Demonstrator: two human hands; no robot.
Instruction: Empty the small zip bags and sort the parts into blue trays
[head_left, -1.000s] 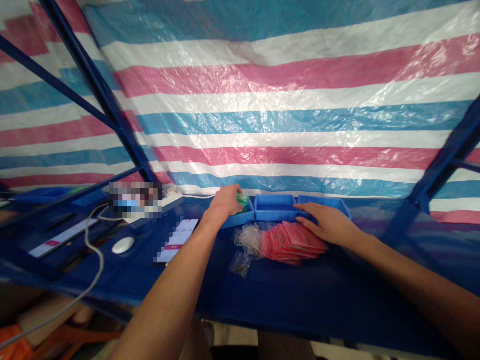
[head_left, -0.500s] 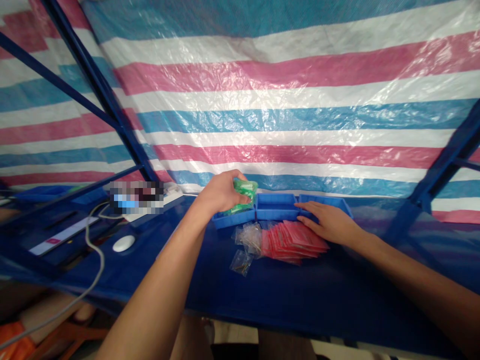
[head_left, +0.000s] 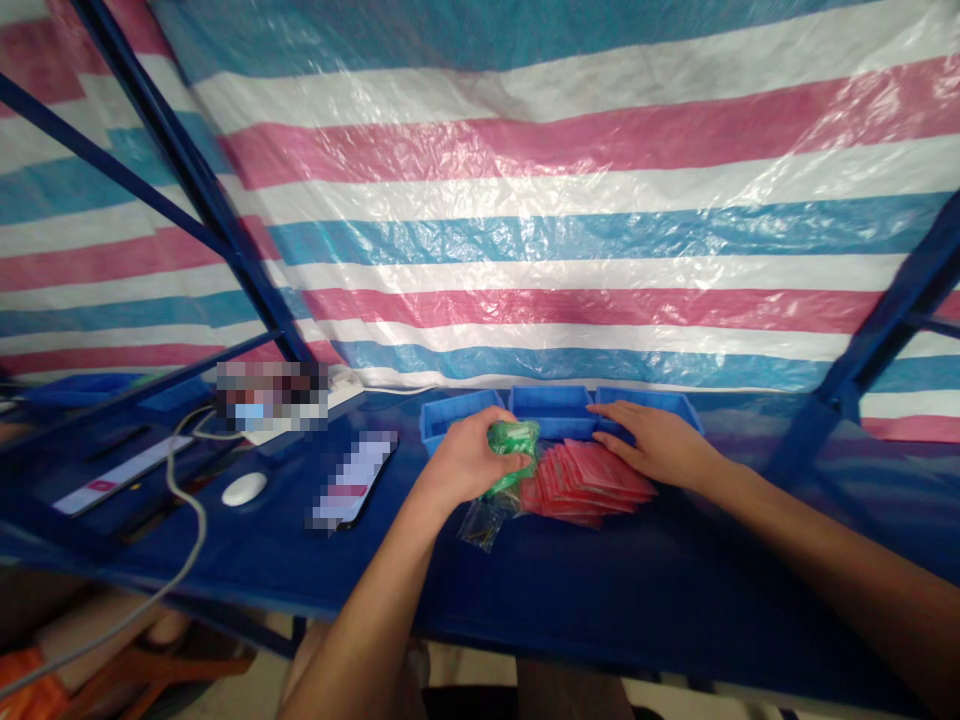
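My left hand [head_left: 480, 455] is closed around a bunch of green plastic packets [head_left: 514, 450], held over small clear bags [head_left: 484, 522] on the table. Just right of them lies a fanned pile of red packets [head_left: 589, 482]. My right hand [head_left: 652, 440] rests with fingers stretched out above the pile, its fingertips at the edges of the middle blue bin [head_left: 551, 425] and the right blue bin [head_left: 675, 405]. Behind my left hand stands the left blue bin [head_left: 442, 425], partly covered by that hand.
On the blue table [head_left: 637, 590] to the left lie a phone [head_left: 356, 480], a white mouse [head_left: 244, 488] and a grey cable [head_left: 180, 490]. Blue metal posts [head_left: 187, 190] and a striped plastic sheet [head_left: 562, 230] stand behind. Part of another person [head_left: 97, 640] shows at lower left.
My left hand has brought the green packets from the left bin toward me and rightward, over the clear bags. The phone is uncovered now. My right hand has hardly moved.
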